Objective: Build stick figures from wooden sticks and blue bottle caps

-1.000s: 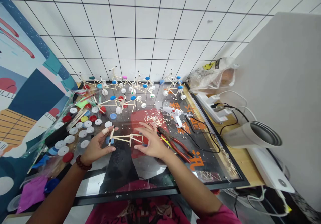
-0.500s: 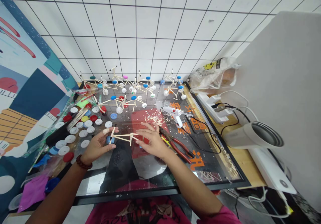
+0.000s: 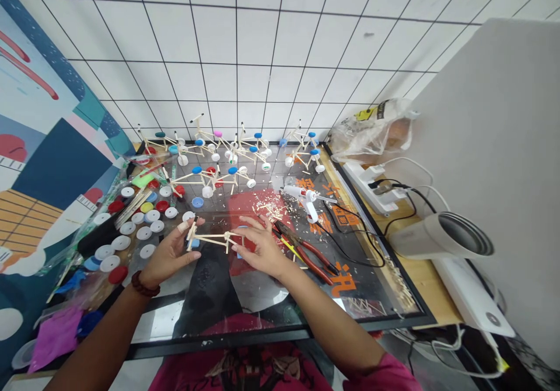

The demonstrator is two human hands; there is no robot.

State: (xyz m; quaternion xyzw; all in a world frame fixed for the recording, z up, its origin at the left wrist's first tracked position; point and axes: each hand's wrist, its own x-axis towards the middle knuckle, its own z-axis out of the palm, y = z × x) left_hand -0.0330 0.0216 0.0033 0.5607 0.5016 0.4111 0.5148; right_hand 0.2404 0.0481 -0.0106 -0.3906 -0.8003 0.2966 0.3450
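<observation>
A small wooden stick frame point(image 3: 210, 238), glued up from thin sticks with a crosspiece at its left end, is held above the table between my hands. My left hand point(image 3: 168, 258) grips the left end, thumb below and fingers behind. The right end is between the thumb and fingers of my right hand point(image 3: 262, 252). Beneath the frame's left end a blue cap point(image 3: 195, 243) shows in part. Behind my right hand lies a red mat point(image 3: 245, 204) strewn with wood bits.
Several finished stick models with bottle-cap wheels point(image 3: 207, 191) stand along the back. Loose caps point(image 3: 144, 233) cover the left side. To the right lie red-handled pliers point(image 3: 312, 259) and a white glue gun point(image 3: 306, 198) with its cord. A power strip point(image 3: 371, 188) sits beyond the table frame.
The frame has shifted slightly left and turned a little, its crosspiece now tilted. Both hands keep their hold, with my right hand moved slightly left.
</observation>
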